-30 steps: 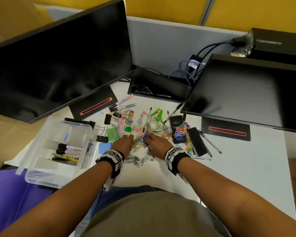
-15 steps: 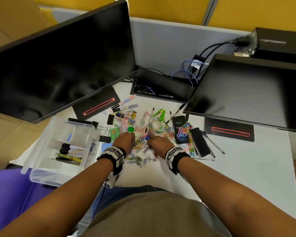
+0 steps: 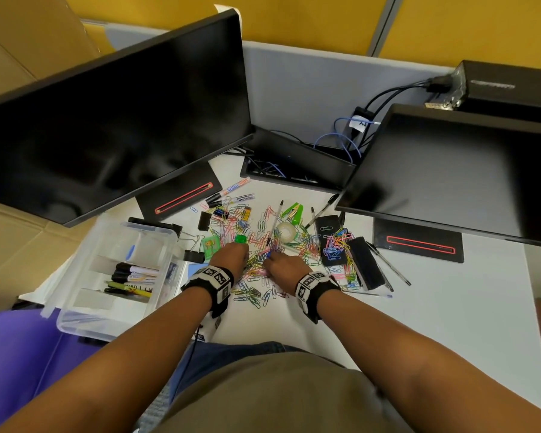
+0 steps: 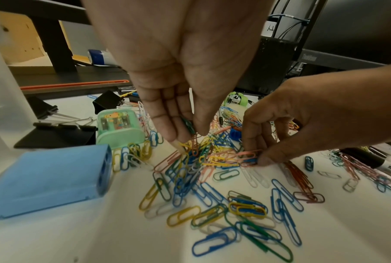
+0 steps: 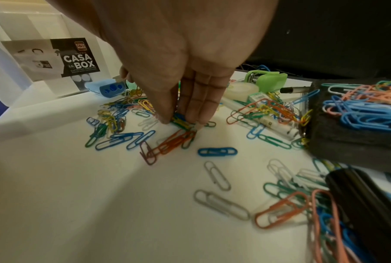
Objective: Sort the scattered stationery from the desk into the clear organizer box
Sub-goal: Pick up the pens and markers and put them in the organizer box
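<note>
A heap of coloured paper clips lies mid-desk between both hands. My left hand reaches down into the heap. In the left wrist view its thumb and fingers pinch a few clips, a green one among them. My right hand is just right of it, and its fingertips pinch a small bunch of clips against the desk. The clear organizer box stands open at the left with markers in one compartment.
Two black monitors overhang the back of the desk. Around the heap lie black binder clips, a green sharpener, a blue sharpener, a tape roll, pens and a black eraser.
Both hands stay in the clip heap, their fingers drawing closer together over the clips. Nothing has been lifted away.
</note>
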{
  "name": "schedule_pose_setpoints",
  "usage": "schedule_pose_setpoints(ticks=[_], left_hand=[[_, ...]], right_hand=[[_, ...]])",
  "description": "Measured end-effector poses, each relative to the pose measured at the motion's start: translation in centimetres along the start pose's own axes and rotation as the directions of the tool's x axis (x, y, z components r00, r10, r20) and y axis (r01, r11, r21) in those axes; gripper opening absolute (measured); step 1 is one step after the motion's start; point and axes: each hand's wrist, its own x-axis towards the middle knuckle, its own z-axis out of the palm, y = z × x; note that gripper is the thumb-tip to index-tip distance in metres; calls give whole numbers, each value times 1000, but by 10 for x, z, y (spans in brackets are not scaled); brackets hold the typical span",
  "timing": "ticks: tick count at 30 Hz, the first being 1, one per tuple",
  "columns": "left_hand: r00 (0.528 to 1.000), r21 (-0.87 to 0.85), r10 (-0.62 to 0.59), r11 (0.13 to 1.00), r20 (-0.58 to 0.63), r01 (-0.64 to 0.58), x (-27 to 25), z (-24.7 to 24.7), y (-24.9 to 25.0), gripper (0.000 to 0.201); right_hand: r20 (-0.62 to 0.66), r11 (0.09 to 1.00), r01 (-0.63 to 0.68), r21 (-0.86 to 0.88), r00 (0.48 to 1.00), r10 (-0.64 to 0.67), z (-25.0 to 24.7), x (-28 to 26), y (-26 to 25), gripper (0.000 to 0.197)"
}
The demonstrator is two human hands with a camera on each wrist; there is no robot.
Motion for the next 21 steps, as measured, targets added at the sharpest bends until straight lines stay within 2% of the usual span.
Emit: schedule_pose_setpoints(ticks=[5, 11, 18, 21], left_hand=[[1000, -7, 13, 1000, -8, -13, 1, -9, 3, 14], [999, -110, -6, 994, -44, 1, -1, -19, 0, 14], [987, -244, -63, 970, -148, 26, -22, -38, -17, 4], [970, -282, -91, 959, -225, 24, -33, -53, -30, 8]], right_hand=[[-9, 999, -33, 0, 999, 33, -8, 3, 1, 16], [-44, 987, -91, 130, 994, 98, -24, -3, 7, 14], [-210, 960, -77, 268, 968, 136, -58, -3, -5, 17], [-246, 947, -55, 316, 959, 138, -77, 7, -23, 14]])
